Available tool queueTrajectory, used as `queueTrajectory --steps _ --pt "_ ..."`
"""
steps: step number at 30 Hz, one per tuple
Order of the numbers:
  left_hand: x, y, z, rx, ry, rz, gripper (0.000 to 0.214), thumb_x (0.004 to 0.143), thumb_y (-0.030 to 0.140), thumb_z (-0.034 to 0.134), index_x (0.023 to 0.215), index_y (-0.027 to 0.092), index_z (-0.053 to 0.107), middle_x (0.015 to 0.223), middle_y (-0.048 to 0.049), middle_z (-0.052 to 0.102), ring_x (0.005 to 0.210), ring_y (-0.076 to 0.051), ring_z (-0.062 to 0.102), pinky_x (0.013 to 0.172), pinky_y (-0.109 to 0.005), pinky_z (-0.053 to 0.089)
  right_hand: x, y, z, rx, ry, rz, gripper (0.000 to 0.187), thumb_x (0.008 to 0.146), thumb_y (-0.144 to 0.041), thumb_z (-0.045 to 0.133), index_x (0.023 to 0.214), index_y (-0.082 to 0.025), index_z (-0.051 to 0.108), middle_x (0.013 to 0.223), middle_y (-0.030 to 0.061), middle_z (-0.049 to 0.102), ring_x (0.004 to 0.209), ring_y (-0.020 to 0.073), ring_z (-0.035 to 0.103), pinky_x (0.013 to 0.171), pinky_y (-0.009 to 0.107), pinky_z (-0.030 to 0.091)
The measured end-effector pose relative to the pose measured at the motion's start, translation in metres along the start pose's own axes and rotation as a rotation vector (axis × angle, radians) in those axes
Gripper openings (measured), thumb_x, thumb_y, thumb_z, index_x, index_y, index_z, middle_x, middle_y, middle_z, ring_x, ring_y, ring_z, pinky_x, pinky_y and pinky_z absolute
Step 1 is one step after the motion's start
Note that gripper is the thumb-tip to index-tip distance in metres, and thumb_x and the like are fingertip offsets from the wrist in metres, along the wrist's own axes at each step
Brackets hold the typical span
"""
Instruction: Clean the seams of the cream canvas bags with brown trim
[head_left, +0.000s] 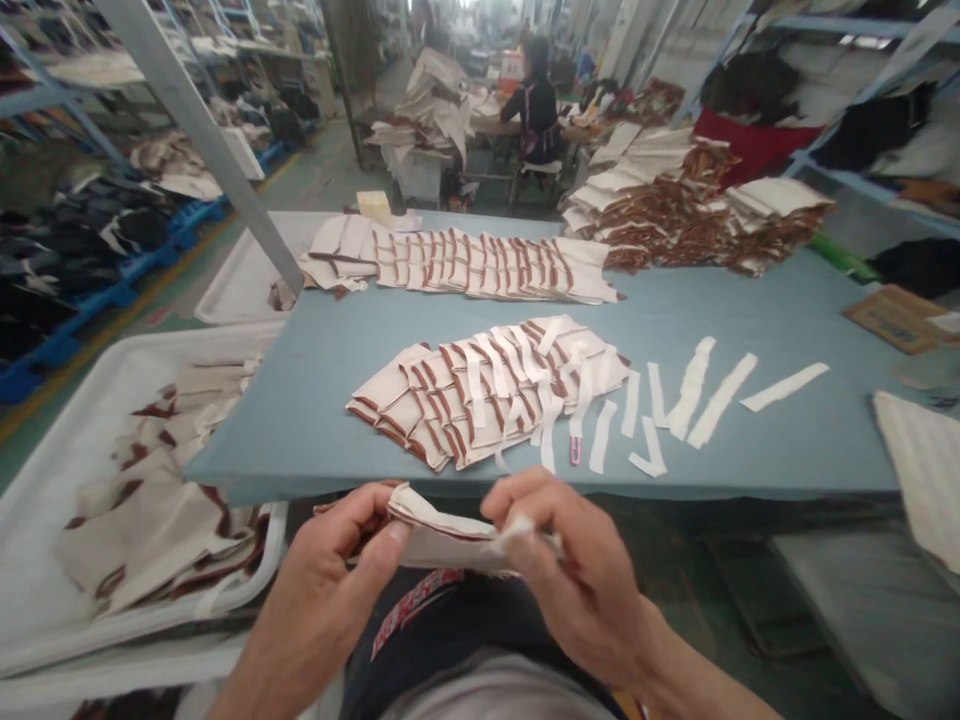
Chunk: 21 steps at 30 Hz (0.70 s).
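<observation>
Cloth piece [442, 535], cream with a brown edge, is held in both hands. It is low down in front of the person's lap, just before the near edge of the desk [315, 400]. The left hand [330, 580] pinches one end, thumb on top. The fingers [525, 492] of the right hand [577, 580] are closed on the other end. They seem to nip a small white strip [525, 528] there too.

Some of the work looks done. A fan [420, 400] of pieces like the cloth piece lies on the desk near the hands, and many of them have white strips across them. Loose strips [705, 395] lie beside the fan, not on any piece. A long row [480, 262] lies farther back, and a big heap [675, 210] sits at the far right. I think a lot is left, because a white tray [75, 420] on the left holds more pieces [157, 530].

The desk top is flat and grey-blue. The room is a big workshop with shelves [75, 200] full of cloth along the sides. Another person [534, 110] sits far away, back turned.
</observation>
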<state>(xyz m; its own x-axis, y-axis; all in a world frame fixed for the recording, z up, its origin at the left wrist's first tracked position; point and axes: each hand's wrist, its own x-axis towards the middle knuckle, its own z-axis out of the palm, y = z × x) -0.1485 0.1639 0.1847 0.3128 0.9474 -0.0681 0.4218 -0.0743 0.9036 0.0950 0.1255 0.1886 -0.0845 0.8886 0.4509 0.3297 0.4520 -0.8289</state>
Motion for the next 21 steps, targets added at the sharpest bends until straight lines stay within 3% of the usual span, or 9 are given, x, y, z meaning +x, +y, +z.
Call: queueTrajectory --steps 2,5,7,9,14,18,21 --pt "-0.001 0.001 0.002 0.044 -0.004 0.014 0.028 0.108 0.041 0.059 0.105 0.024 0.081 0.088 0.0030 0.082 0.078 -0.017 0.071 0.074 -0.021 0.054 0.005 -0.001 -0.004 0.110 0.073 0.249 0.029 0.116 -0.033 0.057 0.089 -0.023 0.060 0.069 -0.0040 0.062 0.057 0.0111 0.054 0.054 0.022 0.044" --pt "-0.001 0.006 0.006 0.080 -0.021 0.051 0.028 0.108 0.042 0.061 0.106 0.025 0.083 0.101 0.0015 0.085 0.086 -0.018 0.074 0.081 -0.020 0.055 0.012 0.002 0.000 0.172 -0.011 0.421 0.012 0.109 -0.033 0.064 0.105 -0.021 0.064 0.068 -0.0067 0.057 0.055 0.0106 0.048 0.053 0.022 0.039" --pt "0.000 0.009 0.009 0.077 -0.033 0.063 0.027 0.107 0.041 0.062 0.104 0.026 0.084 0.102 0.0014 0.086 0.086 -0.017 0.075 0.080 -0.019 0.055 0.014 0.004 0.005 0.224 -0.066 0.438 0.018 0.107 -0.032 0.063 0.121 -0.020 0.062 0.071 -0.0070 0.057 0.056 0.0107 0.047 0.054 0.023 0.039" --pt "0.001 0.012 0.013 0.060 -0.056 0.058 0.027 0.107 0.040 0.062 0.098 0.025 0.083 0.094 0.0020 0.085 0.080 -0.017 0.074 0.077 -0.020 0.055 0.015 0.006 0.009 0.313 -0.104 0.447 0.020 0.109 -0.034 0.059 0.124 -0.021 0.059 0.071 -0.0080 0.055 0.055 0.0104 0.046 0.053 0.022 0.037" --pt "0.000 0.017 0.018 0.003 -0.082 0.019 0.031 0.105 0.045 0.063 0.093 0.024 0.083 0.089 -0.0004 0.085 0.076 -0.020 0.075 0.076 -0.023 0.058 0.017 0.010 0.008 0.501 -0.174 0.509 0.021 0.107 -0.041 0.065 0.110 -0.021 0.061 0.072 -0.0055 0.059 0.060 0.0109 0.054 0.057 0.022 0.042" --pt "-0.004 0.022 0.020 -0.022 -0.055 -0.060 0.034 0.103 0.050 0.065 0.095 0.024 0.085 0.090 -0.0020 0.087 0.078 -0.023 0.076 0.082 -0.028 0.062 0.018 0.014 0.006 0.597 -0.205 0.506 0.040 0.104 -0.058 0.072 0.093 -0.020 0.066 0.071 -0.0029 0.062 0.062 0.0110 0.054 0.063 0.024 0.046" --pt "-0.008 0.022 0.021 -0.035 -0.032 -0.081 0.032 0.103 0.048 0.064 0.092 0.024 0.083 0.090 -0.0014 0.087 0.077 -0.022 0.075 0.084 -0.027 0.061 0.017 0.016 0.008 0.586 -0.193 0.532 0.053 0.099 -0.067 0.075 0.079 -0.020 0.062 0.068 -0.0022 0.061 0.059 0.0103 0.049 0.059 0.024 0.043"
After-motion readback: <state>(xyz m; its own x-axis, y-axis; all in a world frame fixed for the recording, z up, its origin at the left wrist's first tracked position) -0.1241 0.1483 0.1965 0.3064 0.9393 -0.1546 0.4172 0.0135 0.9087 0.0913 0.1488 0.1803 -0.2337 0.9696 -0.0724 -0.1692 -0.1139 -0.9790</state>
